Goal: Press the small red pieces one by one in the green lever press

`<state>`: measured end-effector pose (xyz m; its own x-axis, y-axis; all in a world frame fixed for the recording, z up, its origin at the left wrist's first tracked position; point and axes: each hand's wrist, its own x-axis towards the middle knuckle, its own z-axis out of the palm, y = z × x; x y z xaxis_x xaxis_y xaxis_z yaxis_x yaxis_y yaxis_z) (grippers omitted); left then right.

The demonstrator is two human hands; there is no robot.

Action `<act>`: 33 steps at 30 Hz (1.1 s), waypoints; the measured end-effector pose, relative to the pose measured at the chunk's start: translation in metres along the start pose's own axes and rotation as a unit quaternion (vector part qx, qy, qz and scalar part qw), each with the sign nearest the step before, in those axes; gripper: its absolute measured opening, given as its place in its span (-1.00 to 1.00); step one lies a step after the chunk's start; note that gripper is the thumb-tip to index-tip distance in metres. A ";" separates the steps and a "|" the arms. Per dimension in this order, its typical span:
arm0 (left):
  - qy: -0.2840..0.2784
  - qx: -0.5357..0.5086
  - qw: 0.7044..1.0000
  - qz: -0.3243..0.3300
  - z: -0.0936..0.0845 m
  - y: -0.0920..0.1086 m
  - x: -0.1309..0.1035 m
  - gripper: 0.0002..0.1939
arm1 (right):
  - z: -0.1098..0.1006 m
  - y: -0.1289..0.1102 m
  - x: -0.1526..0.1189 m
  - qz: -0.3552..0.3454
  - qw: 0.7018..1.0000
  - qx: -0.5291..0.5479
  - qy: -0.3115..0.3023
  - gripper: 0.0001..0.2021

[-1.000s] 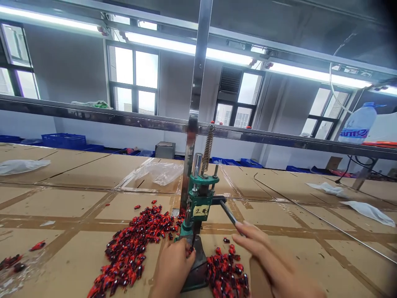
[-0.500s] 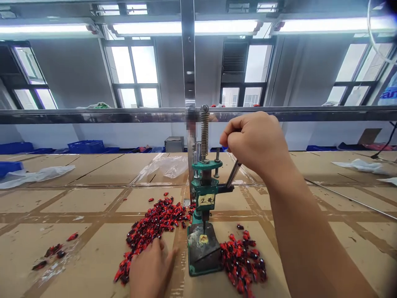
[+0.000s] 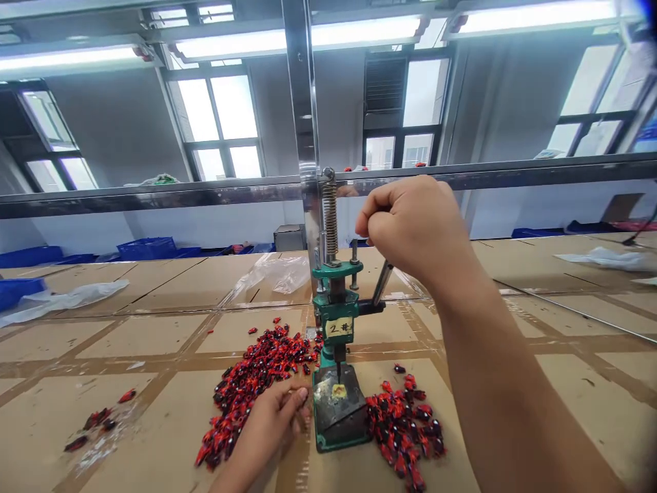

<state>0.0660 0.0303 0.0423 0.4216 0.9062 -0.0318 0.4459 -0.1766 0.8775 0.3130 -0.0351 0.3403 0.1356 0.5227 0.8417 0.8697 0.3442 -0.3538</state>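
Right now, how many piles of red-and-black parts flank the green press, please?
2: a larger pile left of the press, a smaller pile right of it, besides a far-left scatter.

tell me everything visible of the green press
Painted green and metal-looking, the hand press stands upright on the cardboard-covered table, a "2#" label on its front. A coil spring rises on top; a punch points down at a yellow insert on the dark base. The side lever slants upward, its upper end inside the closed right hand. Red-and-black parts lie against the base's right side.
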 end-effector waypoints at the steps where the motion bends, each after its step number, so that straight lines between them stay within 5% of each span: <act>1: -0.002 -0.091 0.996 0.007 0.010 -0.004 0.005 -0.52 | 0.000 0.000 0.000 -0.003 1.000 0.001 0.002 -0.71; 4: 0.040 -0.191 0.980 0.026 0.038 -0.013 0.018 -0.52 | 0.000 0.001 0.000 -0.009 1.000 0.003 0.004 -0.71; 8: 0.078 -0.139 0.984 0.075 0.059 -0.012 0.028 -0.62 | 0.000 0.001 0.001 -0.016 1.000 0.005 -0.002 -0.70; 13: 0.142 0.029 0.982 0.124 0.061 -0.013 0.037 -0.64 | 0.001 0.000 0.001 -0.018 1.000 -0.009 0.007 -0.71; 26: 0.161 0.088 0.976 0.116 0.068 -0.019 0.037 -0.53 | -0.003 -0.005 0.009 -0.013 1.000 0.001 -0.026 -0.70; 29: 0.171 0.097 0.972 0.127 0.070 -0.022 0.037 -0.61 | -0.011 -0.017 -0.033 0.024 0.998 -0.054 0.005 -0.70; 33: 0.178 0.114 0.964 0.161 0.071 -0.023 0.036 -0.80 | 0.008 -0.017 -0.165 0.165 0.971 -0.135 0.105 -0.41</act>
<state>0.1272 0.0393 -0.0129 0.2880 0.8575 0.4263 0.5161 -0.5139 0.6852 0.2722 -0.1210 0.2042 0.4972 0.3889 0.7756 0.8515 -0.0473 -0.5222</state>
